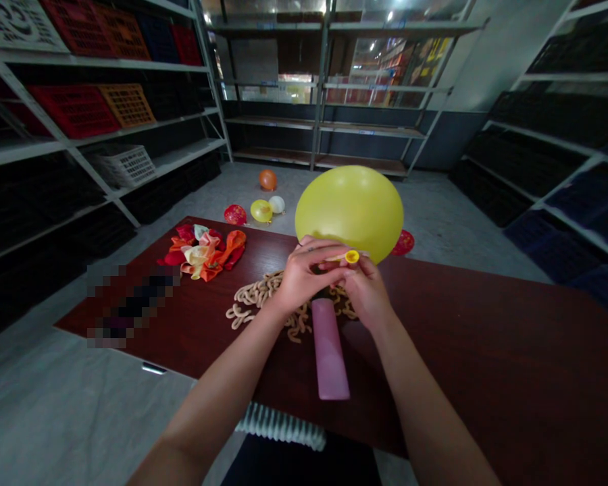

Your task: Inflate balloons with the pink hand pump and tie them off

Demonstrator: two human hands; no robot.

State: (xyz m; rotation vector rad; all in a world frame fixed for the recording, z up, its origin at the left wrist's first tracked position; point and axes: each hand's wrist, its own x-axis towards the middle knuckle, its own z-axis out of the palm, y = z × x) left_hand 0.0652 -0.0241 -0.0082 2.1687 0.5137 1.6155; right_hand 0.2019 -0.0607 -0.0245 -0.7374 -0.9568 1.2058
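Note:
A large inflated yellow balloon [349, 210] stands over the far edge of the dark red table, its open neck turned toward me. My left hand [309, 273] is closed on the neck from the left, fingers stretched across it. From the right, my right hand [365, 290] pinches the neck close to its round yellow mouth. Below my hands lies a pink pump [330, 351], its far end near the tan curled strings [257, 291]. These strings are partly hidden by my hands.
Uninflated balloons [207, 253] lie in a pile on the table's left part, near a blurred dark object [136, 307]. Inflated balloons, including an orange one [267, 179], rest on the floor beyond. Shelves with crates [76, 111] flank both sides.

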